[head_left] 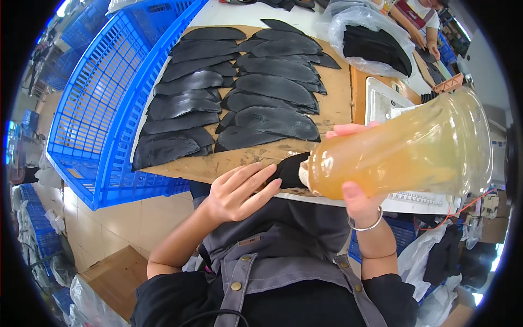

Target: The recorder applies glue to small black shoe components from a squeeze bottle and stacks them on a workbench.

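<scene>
My right hand (360,203) is wrapped round a large clear bottle (392,150) of cloudy yellow liquid, fingers on its far side and thumb on the near side. The bottle is tipped nearly level, its whitish mouth (305,175) pointing left against a black curved piece (292,168) at the table's near edge. My left hand (239,192) lies with fingers stretched out, the tips at the left end of that piece. Beyond it, similar black curved pieces (275,84) overlap in two columns on a brown cardboard sheet (234,164); some have a wet-looking shine.
A blue plastic crate (101,103) stands left of the cardboard. A clear plastic bag (376,43) of black pieces lies at the far right, near a white tray (381,101). Another person (419,24) works at the table's far right. An open cardboard box (117,278) sits on the floor.
</scene>
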A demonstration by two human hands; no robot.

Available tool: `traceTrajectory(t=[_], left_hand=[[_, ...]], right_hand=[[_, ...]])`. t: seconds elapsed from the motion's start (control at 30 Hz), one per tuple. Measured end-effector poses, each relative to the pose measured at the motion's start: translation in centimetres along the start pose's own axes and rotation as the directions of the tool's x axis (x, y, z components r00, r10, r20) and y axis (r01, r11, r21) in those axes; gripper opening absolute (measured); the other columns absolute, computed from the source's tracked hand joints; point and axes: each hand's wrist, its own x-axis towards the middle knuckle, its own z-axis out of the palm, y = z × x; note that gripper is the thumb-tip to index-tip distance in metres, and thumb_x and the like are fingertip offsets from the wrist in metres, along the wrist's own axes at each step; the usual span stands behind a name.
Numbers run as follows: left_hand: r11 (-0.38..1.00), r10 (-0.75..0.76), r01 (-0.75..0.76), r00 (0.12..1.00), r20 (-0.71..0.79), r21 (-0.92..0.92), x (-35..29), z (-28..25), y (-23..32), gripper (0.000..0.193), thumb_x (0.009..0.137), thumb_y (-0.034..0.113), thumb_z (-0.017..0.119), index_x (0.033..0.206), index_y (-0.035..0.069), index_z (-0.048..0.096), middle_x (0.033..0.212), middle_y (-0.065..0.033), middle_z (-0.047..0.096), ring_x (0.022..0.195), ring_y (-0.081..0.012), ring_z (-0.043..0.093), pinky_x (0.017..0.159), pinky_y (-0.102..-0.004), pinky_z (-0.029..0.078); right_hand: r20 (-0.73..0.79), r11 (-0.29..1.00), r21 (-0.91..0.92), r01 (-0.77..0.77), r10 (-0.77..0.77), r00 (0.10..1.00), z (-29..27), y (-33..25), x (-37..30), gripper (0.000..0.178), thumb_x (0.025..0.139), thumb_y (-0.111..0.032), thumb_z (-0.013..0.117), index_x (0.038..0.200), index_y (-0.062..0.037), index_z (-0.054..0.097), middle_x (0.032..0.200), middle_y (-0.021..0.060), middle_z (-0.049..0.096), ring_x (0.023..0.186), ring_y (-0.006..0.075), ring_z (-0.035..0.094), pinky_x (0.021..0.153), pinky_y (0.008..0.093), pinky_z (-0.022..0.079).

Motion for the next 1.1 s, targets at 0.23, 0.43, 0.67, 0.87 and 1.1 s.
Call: traceTrajectory(t=[0.23, 0.43, 0.67, 0.87, 1.1], left_hand=[[1.000, -0.002, 0.002, 1.000, -0.005, -0.020, -0.4, 0.4, -0.2, 0.026, 0.068, 0.011, 0.064, 0.093, 0.008, 0.064, 0.100, -0.0114, 0.064, 0.086, -0.0211, 0.063, 0.072, -0.0291, 0.052], [1.000, 0.003, -0.003, 1.000, 0.030, 0.006, -1.4, 0.4, -0.2, 0.032, 0.068, 0.014, 0.065, 0.100, 0.010, 0.061, 0.106, -0.0076, 0.061, 0.090, -0.0188, 0.060, 0.076, -0.0293, 0.049], [1.000, -0.024, 0.024, 0.999, 0.024, -0.004, -0.6, 0.1, -0.1, 0.029, 0.068, 0.012, 0.063, 0.097, 0.011, 0.063, 0.105, -0.0064, 0.061, 0.088, -0.0180, 0.061, 0.075, -0.0285, 0.050], [1.000, 0.012, -0.010, 0.998, 0.065, -0.021, -0.1, -0.3, -0.3, 0.029, 0.067, 0.013, 0.064, 0.096, 0.011, 0.063, 0.105, -0.0063, 0.061, 0.087, -0.0185, 0.061, 0.075, -0.0284, 0.050], [1.000, -0.028, 0.028, 0.997, 0.069, 0.009, -0.3, 0.2, 0.2, 0.028, 0.067, 0.013, 0.066, 0.095, 0.011, 0.064, 0.103, -0.0067, 0.062, 0.084, -0.0190, 0.062, 0.073, -0.0289, 0.051]], right_hand=[[0.156, 0.992, -0.116, 0.047, -0.028, 0.987, 1.7, 0.6, -0.1, 0.078, 0.071, -0.033, 0.073, 0.130, -0.0027, 0.031, 0.116, 0.0180, 0.051, 0.104, 0.0243, 0.052, 0.086, 0.0346, 0.044], [0.246, 0.889, -0.446, -0.105, 0.235, 0.940, 3.6, -4.9, 2.4, 0.061, 0.065, -0.022, 0.074, 0.116, -0.0025, 0.047, 0.111, 0.0102, 0.055, 0.099, 0.0187, 0.053, 0.085, 0.0301, 0.044], [0.212, 0.929, -0.339, -0.146, 0.227, 0.951, 3.2, -4.7, 2.5, 0.063, 0.064, -0.020, 0.075, 0.117, -0.0018, 0.046, 0.110, 0.0095, 0.055, 0.097, 0.0172, 0.053, 0.082, 0.0282, 0.045], [0.156, 0.937, -0.345, -0.059, 0.119, 0.981, -0.1, -0.2, 1.1, 0.058, 0.067, -0.014, 0.071, 0.116, -0.0010, 0.046, 0.112, 0.0108, 0.053, 0.099, 0.0181, 0.052, 0.083, 0.0294, 0.045], [-0.074, 0.937, -0.341, -0.074, 0.052, 0.996, -3.9, 0.3, -1.0, 0.052, 0.072, -0.005, 0.063, 0.120, 0.0030, 0.044, 0.116, 0.0165, 0.053, 0.105, 0.0230, 0.052, 0.091, 0.0348, 0.044]])
